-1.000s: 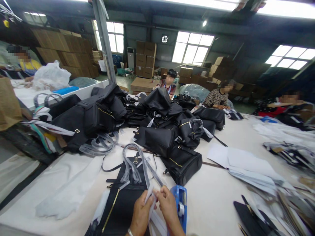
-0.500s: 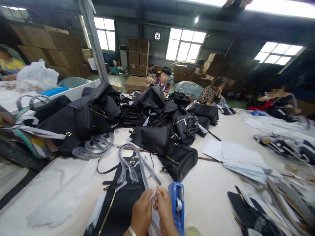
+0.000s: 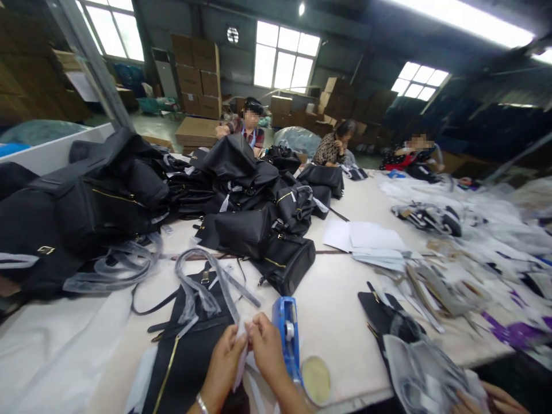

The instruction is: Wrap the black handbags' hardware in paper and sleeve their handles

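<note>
Both my hands meet over a black leather bag [image 3: 172, 351] with a gold zip, lying flat on the table. My left hand [image 3: 226, 356] is closed around a thin white wrapping strip [image 3: 240, 368] at the end of a strap [image 3: 227, 296]. Against it, my right hand [image 3: 265, 348] pinches the same strip, its fingertips touching those of the left. Clear plastic covers the strap, which loops up over the bag. Just right of my right hand stands a blue tape dispenser [image 3: 288, 333]. A round pale yellow lid or roll [image 3: 317, 379] lies beside it.
Black bags [image 3: 233, 230] pile across the table's middle and left. White sheets [image 3: 366, 237] and grey strips lie to the right. A co-worker's hands [image 3: 483, 399] hold plastic-wrapped parts at the lower right. Several people sit across the table, with cartons [image 3: 196, 75] behind.
The view has swung right, so the scene shifts left. My hands stay together on the strip, more of which now shows below them. A co-worker's hands have come into view at lower right.
</note>
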